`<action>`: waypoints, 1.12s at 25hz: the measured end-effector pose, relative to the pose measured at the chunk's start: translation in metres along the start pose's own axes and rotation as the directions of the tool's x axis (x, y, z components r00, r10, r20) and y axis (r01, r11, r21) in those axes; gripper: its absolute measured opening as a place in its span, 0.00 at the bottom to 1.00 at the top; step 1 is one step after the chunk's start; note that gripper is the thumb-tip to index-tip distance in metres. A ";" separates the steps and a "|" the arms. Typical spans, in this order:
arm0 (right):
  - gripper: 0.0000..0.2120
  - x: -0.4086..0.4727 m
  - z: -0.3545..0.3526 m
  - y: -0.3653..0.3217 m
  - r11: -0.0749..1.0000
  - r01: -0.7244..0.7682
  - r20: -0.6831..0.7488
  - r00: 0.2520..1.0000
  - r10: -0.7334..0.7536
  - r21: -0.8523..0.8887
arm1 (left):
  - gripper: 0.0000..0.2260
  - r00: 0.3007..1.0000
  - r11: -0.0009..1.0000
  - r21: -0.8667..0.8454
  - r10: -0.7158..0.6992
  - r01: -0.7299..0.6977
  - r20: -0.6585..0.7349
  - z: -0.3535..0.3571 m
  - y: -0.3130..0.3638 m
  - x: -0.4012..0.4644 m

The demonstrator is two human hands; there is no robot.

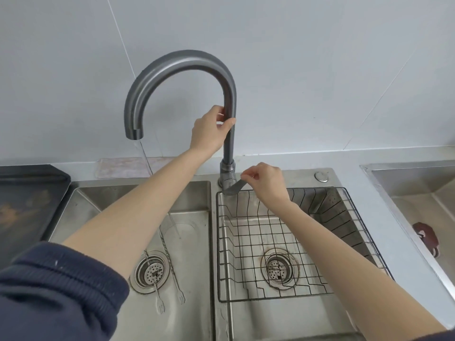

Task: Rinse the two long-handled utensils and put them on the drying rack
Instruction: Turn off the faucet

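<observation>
Two thin long-handled metal forks lie in the left sink basin (194,242); one fork (155,284) crosses the drain strainer, the other fork (172,269) lies just right of it, tines toward me. My left hand (211,130) grips the upright neck of the grey gooseneck faucet (182,67), whose spout hangs over the left basin with a thin stream of water falling from it. My right hand (264,179) pinches the faucet's flat lever handle (234,189) at its base. A black wire drying rack (295,244) sits in the right basin, holding nothing.
A dark tray (27,203) lies on the counter left of the sink. A pinkish mat (123,167) lies behind the left basin. A second steel sink (418,193) at the right holds a brown object (426,238). A grey wall rises behind.
</observation>
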State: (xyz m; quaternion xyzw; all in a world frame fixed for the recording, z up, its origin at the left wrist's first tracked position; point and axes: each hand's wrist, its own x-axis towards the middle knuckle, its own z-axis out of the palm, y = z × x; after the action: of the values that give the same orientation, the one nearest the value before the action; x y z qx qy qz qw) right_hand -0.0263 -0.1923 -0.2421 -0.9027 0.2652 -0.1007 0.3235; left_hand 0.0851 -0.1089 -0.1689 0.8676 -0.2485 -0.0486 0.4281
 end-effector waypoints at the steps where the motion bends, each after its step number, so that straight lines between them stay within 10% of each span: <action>1: 0.09 0.001 0.000 0.000 1.000 0.006 0.003 1.000 -0.006 -0.010 | 0.14 1.000 1.000 0.022 0.010 -0.011 0.009 0.000 -0.001 0.000; 28: 0.14 0.000 0.010 -0.009 0.985 0.042 -0.019 0.999 -0.046 -0.167 | 0.17 0.995 1.000 0.005 -0.007 0.006 0.104 -0.008 -0.010 -0.007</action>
State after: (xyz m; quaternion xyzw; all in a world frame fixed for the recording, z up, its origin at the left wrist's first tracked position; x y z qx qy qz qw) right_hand -0.0191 -0.1808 -0.2444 -0.9310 0.2562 -0.0958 0.2415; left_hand 0.0851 -0.0946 -0.1723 0.8657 -0.2679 -0.0945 0.4121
